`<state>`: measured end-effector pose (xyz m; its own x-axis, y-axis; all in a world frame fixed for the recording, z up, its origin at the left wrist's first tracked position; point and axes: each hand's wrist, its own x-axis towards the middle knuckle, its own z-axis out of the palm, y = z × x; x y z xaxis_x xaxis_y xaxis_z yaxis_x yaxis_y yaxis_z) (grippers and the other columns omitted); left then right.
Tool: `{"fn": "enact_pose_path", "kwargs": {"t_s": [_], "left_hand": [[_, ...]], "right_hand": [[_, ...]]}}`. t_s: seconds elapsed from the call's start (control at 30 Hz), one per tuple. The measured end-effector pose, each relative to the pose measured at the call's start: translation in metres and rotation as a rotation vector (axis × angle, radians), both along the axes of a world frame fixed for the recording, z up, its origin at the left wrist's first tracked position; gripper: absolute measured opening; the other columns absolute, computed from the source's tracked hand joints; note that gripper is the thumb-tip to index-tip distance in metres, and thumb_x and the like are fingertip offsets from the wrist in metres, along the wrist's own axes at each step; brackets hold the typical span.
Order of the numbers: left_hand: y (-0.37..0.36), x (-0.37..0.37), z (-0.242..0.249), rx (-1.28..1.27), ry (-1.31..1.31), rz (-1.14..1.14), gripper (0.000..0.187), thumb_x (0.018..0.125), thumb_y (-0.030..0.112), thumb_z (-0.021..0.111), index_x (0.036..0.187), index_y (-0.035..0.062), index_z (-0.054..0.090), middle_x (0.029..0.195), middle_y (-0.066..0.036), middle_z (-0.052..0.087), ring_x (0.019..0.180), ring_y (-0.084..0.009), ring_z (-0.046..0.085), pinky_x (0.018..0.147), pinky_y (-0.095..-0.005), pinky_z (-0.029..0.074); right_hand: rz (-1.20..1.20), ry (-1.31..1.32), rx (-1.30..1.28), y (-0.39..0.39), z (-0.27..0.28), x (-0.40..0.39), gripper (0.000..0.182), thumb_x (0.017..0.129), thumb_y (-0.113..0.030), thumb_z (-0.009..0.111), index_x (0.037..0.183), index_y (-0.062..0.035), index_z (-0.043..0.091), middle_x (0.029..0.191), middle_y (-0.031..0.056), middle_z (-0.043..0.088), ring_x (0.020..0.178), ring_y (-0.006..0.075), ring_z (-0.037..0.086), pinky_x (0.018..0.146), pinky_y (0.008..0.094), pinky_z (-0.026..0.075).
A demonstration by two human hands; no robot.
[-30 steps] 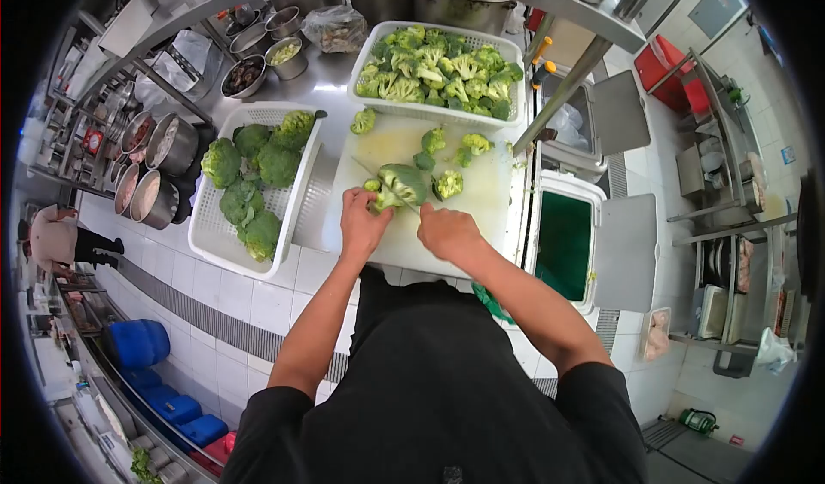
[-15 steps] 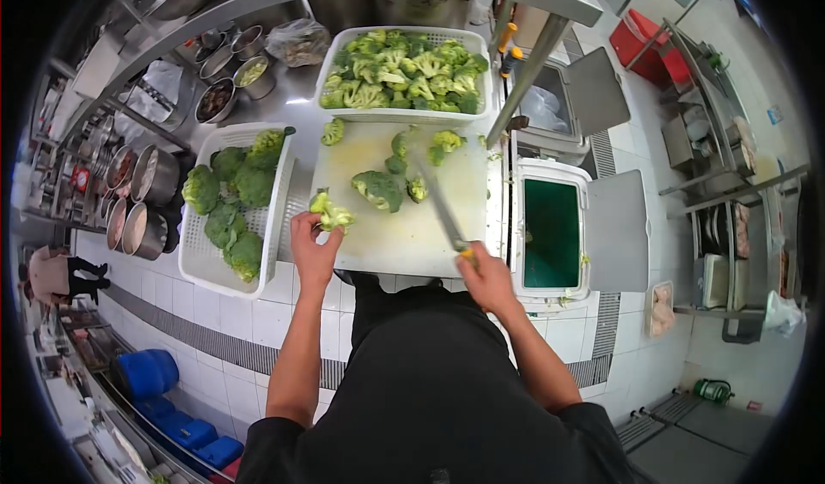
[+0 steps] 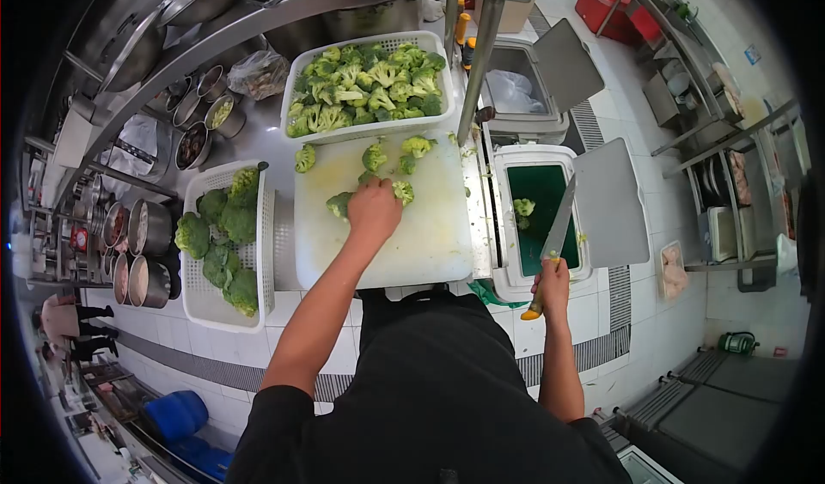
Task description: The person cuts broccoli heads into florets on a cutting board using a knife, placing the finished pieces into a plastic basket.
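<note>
Left of the cutting board [image 3: 412,235], a smooth pale slab with rounded corners, a white perforated plastic basket [image 3: 265,261] is holding domed, bumpy broccoli heads [image 3: 238,224]. On the board, a dark green broccoli chunk [image 3: 339,205] is lying against the left hand [image 3: 375,209], whose fingers are bunching narrowly; their tips are hidden, so I cannot tell whether they are gripping it. Knobbly florets [image 3: 417,146] are lying toward the board's far edge. Right of the board, beside a green-walled bin [image 3: 537,179], the right hand [image 3: 552,282] is wrapping its fingers around a long steel knife [image 3: 560,226].
</note>
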<state>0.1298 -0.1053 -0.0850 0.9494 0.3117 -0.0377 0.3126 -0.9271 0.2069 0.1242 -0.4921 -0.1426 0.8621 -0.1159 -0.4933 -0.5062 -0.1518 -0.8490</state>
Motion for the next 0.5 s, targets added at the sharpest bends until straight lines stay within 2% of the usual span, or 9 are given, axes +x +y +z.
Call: {"fn": "enact_pose_path", "kwargs": {"t_s": [0.03,0.1,0.13,0.17,0.2,0.23,0.3,0.43,0.5], "left_hand": [[0.002,0.002,-0.011,0.000,0.004,0.005,0.030,0.085,0.015,0.071,0.113,0.0044,0.070,0.120,-0.015,0.069,0.104,-0.0344,0.068,0.091,-0.0469,0.054],[0.004,0.004,-0.032,0.155,0.028,-0.020,0.023,0.083,0.013,0.071,0.105,0.0050,0.069,0.113,-0.013,0.070,0.099,-0.0350,0.068,0.091,-0.0506,0.053],[0.005,0.001,-0.035,0.157,0.034,-0.022,0.023,0.083,0.013,0.071,0.105,0.0050,0.069,0.113,-0.013,0.070,0.099,-0.0350,0.068,0.091,-0.0506,0.053],[0.005,-0.002,-0.030,0.043,0.011,-0.088,0.022,0.084,0.012,0.069,0.105,0.0053,0.068,0.114,-0.013,0.070,0.099,-0.0360,0.067,0.090,-0.0503,0.053],[0.003,-0.005,-0.026,-0.072,-0.011,-0.155,0.021,0.085,0.011,0.067,0.105,0.0056,0.067,0.114,-0.014,0.069,0.098,-0.0369,0.067,0.090,-0.0501,0.053],[0.000,-0.007,-0.026,-0.071,-0.008,-0.161,0.021,0.085,0.011,0.067,0.105,0.0056,0.067,0.114,-0.014,0.069,0.098,-0.0369,0.067,0.090,-0.0501,0.053],[-0.007,-0.011,-0.027,-0.367,-0.218,-0.174,0.018,0.085,0.011,0.068,0.102,0.0060,0.064,0.110,-0.013,0.069,0.088,-0.0384,0.067,0.081,-0.0455,0.055],[-0.012,-0.011,-0.029,-0.517,-0.156,-0.114,0.023,0.085,0.007,0.068,0.106,0.0046,0.063,0.109,-0.013,0.068,0.089,-0.0337,0.067,0.081,-0.0408,0.055],[-0.012,-0.012,-0.045,-0.629,-0.302,-0.109,0.029,0.085,0.004,0.070,0.113,0.0044,0.063,0.109,-0.013,0.066,0.090,-0.0292,0.068,0.081,-0.0378,0.055]], "right_hand": [[-0.004,-0.087,-0.086,0.003,0.002,-0.003,0.023,0.104,-0.028,0.058,0.104,-0.0059,0.052,0.063,0.0026,0.052,0.045,0.0137,0.051,0.043,0.0305,0.044],[0.053,-0.106,-0.041,0.009,0.010,-0.008,0.025,0.104,-0.030,0.059,0.104,-0.0056,0.054,0.063,0.0024,0.053,0.046,0.0141,0.052,0.044,0.0309,0.044],[0.175,-0.088,-0.081,0.016,0.020,-0.013,0.024,0.104,-0.029,0.059,0.104,-0.0051,0.054,0.062,0.0030,0.054,0.047,0.0137,0.054,0.044,0.0313,0.044],[0.293,-0.072,-0.119,0.024,0.034,-0.017,0.024,0.104,-0.028,0.059,0.104,-0.0046,0.055,0.062,0.0037,0.055,0.048,0.0133,0.056,0.044,0.0317,0.045],[0.429,-0.084,-0.233,0.030,0.043,-0.020,0.027,0.103,-0.031,0.061,0.105,-0.0036,0.057,0.065,0.0138,0.064,0.055,0.0270,0.066,0.051,0.0411,0.050],[0.568,-0.189,-0.407,0.032,0.032,-0.024,0.032,0.101,-0.033,0.061,0.109,-0.0029,0.058,0.074,0.0258,0.069,0.068,0.0452,0.069,0.062,0.0533,0.053],[0.789,-0.222,-0.546,0.052,0.061,-0.029,0.035,0.100,-0.036,0.060,0.113,-0.0030,0.058,0.081,0.0313,0.069,0.078,0.0549,0.065,0.071,0.0608,0.051],[0.877,-0.298,-0.590,0.066,0.048,-0.036,0.034,0.100,-0.034,0.059,0.112,-0.0025,0.055,0.079,0.0299,0.069,0.077,0.0532,0.066,0.073,0.0618,0.050],[0.932,-0.234,-0.633,0.069,0.052,-0.035,0.033,0.100,-0.034,0.058,0.110,-0.0024,0.054,0.079,0.0296,0.069,0.080,0.0528,0.067,0.074,0.0612,0.050]]}}
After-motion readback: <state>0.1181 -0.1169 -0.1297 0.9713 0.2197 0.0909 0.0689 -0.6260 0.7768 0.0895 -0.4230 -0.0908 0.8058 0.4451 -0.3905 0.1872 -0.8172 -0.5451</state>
